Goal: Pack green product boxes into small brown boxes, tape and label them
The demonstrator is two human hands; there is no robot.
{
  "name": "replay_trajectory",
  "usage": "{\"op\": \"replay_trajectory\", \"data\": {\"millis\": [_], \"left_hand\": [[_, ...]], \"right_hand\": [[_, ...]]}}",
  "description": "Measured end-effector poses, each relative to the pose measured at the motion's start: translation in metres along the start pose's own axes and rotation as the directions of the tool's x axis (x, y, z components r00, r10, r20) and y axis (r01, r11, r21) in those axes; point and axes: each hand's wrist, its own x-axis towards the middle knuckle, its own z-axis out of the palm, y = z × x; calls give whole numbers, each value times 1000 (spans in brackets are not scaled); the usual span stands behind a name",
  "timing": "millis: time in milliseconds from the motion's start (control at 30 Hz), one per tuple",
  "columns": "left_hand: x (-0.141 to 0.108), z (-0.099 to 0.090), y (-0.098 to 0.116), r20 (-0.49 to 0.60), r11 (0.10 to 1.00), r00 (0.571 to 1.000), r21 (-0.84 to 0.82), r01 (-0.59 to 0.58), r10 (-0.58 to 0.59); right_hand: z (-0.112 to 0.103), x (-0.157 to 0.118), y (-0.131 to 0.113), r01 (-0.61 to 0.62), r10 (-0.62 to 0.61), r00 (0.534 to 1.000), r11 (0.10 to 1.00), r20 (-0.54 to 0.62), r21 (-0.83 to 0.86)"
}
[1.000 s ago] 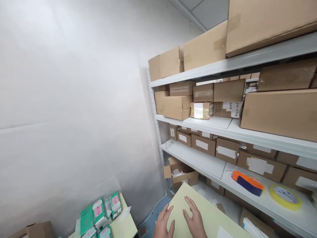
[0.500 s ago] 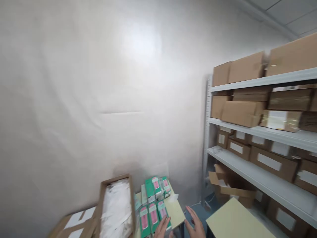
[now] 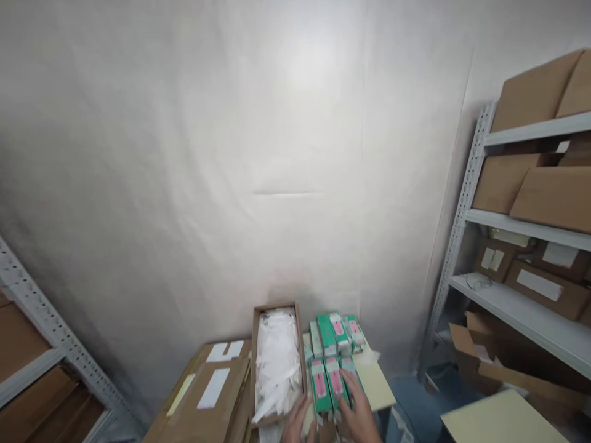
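My right hand point(image 3: 359, 411) lies over the front row of green boxes with pink panels point(image 3: 334, 376), its fingers apart at the right-hand boxes. Whether it touches them I cannot tell. My left hand point(image 3: 296, 423) is by the lower right corner of an open cardboard box point(image 3: 301, 351), thumb and fingers apart, with nothing visible in it. White plastic bags point(image 3: 277, 357) fill that cardboard box. Behind the front row stand more green boxes point(image 3: 327, 334), on a pale yellow tabletop point(image 3: 376, 383). The bottom frame edge cuts off both wrists.
Flat brown cartons point(image 3: 226, 394) with white labels are stacked on the left. A metal rack point(image 3: 462, 203) with cardboard boxes stands at right, another rack point(image 3: 50, 320) at left. An opened carton point(image 3: 471, 354) and a second pale tabletop point(image 3: 505, 421) are low at right. A pale wall point(image 3: 277, 154) rises behind.
The view has swung left, bringing the left rack into sight. My right hand has moved from beside the green boxes to over them; my left hand has shifted from them to the cardboard box's corner.
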Motion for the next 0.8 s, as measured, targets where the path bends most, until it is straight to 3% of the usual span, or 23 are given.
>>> {"op": "replay_trajectory", "data": {"millis": [133,267,533,667,800], "left_hand": [[17,16,36,30,1000,999,4,23,-23],[51,48,53,97,999,995,32,25,-28],[116,115,46,198,981,970,159,114,-145],[133,143,35,228,964,946,187,189,-229],[145,160,22,262,959,928,176,222,-263]], "right_hand": [[-35,20,2,25,-26,999,998,-19,-57],[-58,57,34,-38,40,999,994,15,-104],[-81,112,111,-130,146,980,984,134,-121],[-85,133,127,-151,179,963,977,200,-148],[-81,150,134,-163,199,953,972,227,-169]]}}
